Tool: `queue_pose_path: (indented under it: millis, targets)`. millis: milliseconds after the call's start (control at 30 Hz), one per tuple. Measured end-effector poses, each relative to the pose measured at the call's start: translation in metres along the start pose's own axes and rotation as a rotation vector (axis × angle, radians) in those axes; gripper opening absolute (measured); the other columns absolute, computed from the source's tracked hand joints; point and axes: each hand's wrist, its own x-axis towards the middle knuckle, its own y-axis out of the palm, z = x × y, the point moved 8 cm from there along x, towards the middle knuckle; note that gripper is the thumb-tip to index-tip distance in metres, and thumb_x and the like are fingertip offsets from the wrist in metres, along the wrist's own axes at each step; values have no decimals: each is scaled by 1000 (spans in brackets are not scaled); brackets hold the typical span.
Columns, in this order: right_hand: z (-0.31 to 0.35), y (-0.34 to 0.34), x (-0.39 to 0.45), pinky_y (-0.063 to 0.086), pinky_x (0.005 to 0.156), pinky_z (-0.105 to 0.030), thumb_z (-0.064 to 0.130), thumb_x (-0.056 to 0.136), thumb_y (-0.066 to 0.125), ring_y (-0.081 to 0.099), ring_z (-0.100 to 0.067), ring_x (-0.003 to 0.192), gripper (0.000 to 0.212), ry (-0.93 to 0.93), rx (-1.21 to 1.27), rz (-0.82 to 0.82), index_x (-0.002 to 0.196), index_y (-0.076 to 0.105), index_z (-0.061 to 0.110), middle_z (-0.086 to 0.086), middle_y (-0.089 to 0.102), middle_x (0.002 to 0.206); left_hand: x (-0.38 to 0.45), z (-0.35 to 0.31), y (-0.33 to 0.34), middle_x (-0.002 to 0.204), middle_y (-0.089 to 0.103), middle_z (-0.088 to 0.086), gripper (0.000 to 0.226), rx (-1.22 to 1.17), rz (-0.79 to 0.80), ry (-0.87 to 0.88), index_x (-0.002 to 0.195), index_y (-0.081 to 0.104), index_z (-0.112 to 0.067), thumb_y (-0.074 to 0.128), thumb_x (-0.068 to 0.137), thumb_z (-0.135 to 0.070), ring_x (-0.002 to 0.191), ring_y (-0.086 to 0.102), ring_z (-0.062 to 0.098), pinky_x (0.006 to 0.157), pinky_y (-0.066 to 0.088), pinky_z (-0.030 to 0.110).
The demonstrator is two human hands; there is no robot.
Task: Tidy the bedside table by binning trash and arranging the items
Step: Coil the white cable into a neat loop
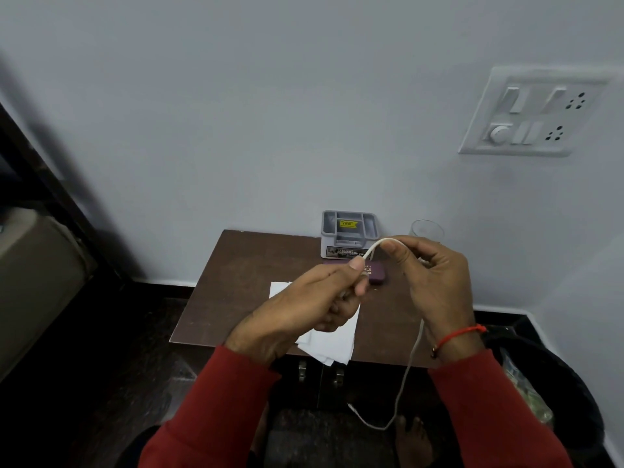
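Room: pale grey wall behind a dark brown bedside table [236, 288], dark floor below; all places here are told from the table.
Cable tail: the white cable [407, 373] hangs off the table's near edge, loops low in front of the cupboard doors, and ends in a small plug whose type cannot be made out.
Bin: a black-rimmed bin [553, 373] stands at the table's near right corner, partly cut off by the right sleeve; its contents are blurred.
Left hand: the left hand [304, 309] is above the table's near middle, thumb and fingers pinched closed on the cable.
Right hand: the right hand [435, 278] is above the table's right side, fingers curled around the cable, which arches between both hands.
Paper: white paper [332, 346] lies at the near edge, one corner overhanging, half hidden by the left hand.
Case: a purple case [378, 273] sits mid-table, its lettering mostly covered.
Organizer: a grey plastic organizer [347, 231] stands at the far edge against the wall.
Glass: a clear glass [427, 229] at the far right corner, lower part hidden by the right hand.
Open room: the table's left half is bare.
Switchboard: a white switchboard [530, 113] is on the wall above the table's right.
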Motion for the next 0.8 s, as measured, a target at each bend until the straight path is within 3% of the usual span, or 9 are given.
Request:
queue_pose_path:
  millis: [67,133,200,333,433,533,633,733,800]
  targets:
    - [-12,11,-1,47,64,-12,36,82,71,63,3,66,14,43,-37,92,88,79,26,14,75,75,1,-9,0,62,23,-2,40,-166,-15,84,76,49,-21,38,107,-44,52,17,12,45,19,22]
    - [-28,34,-9,48,61,-22,43,89,66,61,-4,60,22,120,-94,270,87,78,25,11,70,66,3,-15,-8,59,25,-3,38,-366,-125,134,79,50,-19,38,108,-40,49,21,11,44,22,23]
    - [-41,56,-23,44,56,-30,54,93,55,55,-8,52,43,149,-187,454,82,74,17,8,61,57,2,-17,-19,57,30,-4,35,-599,-255,183,86,54,-14,37,108,-35,45,29,9,43,29,22]
    - [-47,88,-55,45,56,-28,29,101,52,53,-15,48,21,217,-167,732,102,69,16,0,54,51,-6,-18,-55,61,40,-5,28,-813,-506,354,107,59,-9,37,109,-27,50,39,8,51,43,22]
    - [-43,99,-73,47,57,-26,22,101,53,57,-19,48,17,266,-141,885,109,66,14,1,56,52,-17,-18,-80,69,46,-7,25,-631,-697,490,117,62,-14,40,110,-22,62,46,8,67,50,25]
    - [-23,95,-69,44,47,-24,24,98,59,52,-16,41,14,226,-109,843,103,70,18,5,54,49,-39,-31,-92,84,57,-13,21,168,-962,549,117,63,-24,44,109,-24,72,52,9,76,47,20]
    - [3,76,-42,51,61,-22,23,92,68,65,-3,61,13,17,-150,613,97,77,16,13,71,68,-30,-30,-86,111,68,-10,24,690,-844,484,110,63,-17,44,108,-31,89,60,11,80,44,16]
    - [17,53,-24,55,73,-19,22,85,75,72,-3,80,7,-103,-157,409,88,80,18,9,77,81,-10,-3,-72,81,68,-14,59,722,-519,185,85,70,-32,23,103,-65,75,61,2,70,46,23]
    - [14,39,-17,50,69,-8,17,82,77,70,3,76,3,-80,-137,299,83,80,16,9,76,77,-5,10,-48,56,54,-11,66,571,-315,47,67,70,-33,23,101,-64,53,50,1,58,38,19]
